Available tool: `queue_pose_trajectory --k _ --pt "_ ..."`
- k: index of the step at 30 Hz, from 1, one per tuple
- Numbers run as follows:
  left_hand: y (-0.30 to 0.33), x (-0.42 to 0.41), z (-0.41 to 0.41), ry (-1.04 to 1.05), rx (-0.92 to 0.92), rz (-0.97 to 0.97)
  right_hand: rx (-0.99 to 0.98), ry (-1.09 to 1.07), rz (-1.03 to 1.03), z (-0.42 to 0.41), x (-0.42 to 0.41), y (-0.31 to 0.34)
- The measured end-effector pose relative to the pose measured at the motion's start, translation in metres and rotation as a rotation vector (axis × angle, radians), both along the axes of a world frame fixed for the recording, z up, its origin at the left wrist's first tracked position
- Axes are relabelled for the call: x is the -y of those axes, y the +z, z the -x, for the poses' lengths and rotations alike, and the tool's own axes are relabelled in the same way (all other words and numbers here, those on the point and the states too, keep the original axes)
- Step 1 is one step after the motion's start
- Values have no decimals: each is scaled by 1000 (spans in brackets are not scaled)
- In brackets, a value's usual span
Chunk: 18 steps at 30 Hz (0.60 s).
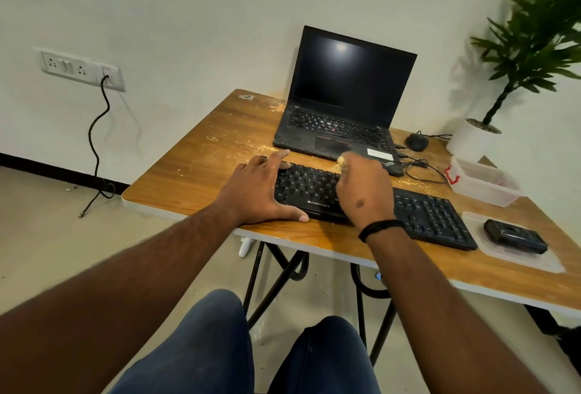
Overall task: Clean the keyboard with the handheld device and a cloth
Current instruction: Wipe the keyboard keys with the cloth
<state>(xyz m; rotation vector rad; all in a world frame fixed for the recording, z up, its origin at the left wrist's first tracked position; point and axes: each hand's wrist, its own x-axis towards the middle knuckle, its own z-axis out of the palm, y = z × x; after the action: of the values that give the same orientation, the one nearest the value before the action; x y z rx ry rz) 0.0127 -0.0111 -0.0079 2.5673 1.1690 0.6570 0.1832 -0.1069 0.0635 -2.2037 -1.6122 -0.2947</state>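
From the head view, a black plastic keyboard lies slantwise near the front edge of a wooden table, its matte keys in neat rows and a white brand mark on the front lip. The tabletop is a glossy wood-grain laminate with a pale edge band, scuffed and flecked with light crumbs or dust, and it stands on black folding metal legs.

The left hand lies flat over the keyboard's left end, fingers straight and spread, fingertips at its far edge and thumb stretched along the near edge on the table. The right hand hovers over the middle keys, fingers curled into a fist round a small pale wad, apparently the cloth, which peeps out beyond the knuckles. A black band circles that wrist.

Behind the keyboard sits an open black laptop, screen dark. To the right are a black mouse with thin cables, a clear plastic tub, and a flat clear lid carrying a black boxy device. The keyboard's right end lies just beside that lid. Bare tabletop stretches left of the left hand.
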Motion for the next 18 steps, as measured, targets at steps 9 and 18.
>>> queue_pose_trajectory --k 9,18 --pt "-5 -6 4 -66 41 6 163 293 177 79 -9 -16" --pt "-3 -3 1 -18 18 -10 67 79 260 58 0 -9"
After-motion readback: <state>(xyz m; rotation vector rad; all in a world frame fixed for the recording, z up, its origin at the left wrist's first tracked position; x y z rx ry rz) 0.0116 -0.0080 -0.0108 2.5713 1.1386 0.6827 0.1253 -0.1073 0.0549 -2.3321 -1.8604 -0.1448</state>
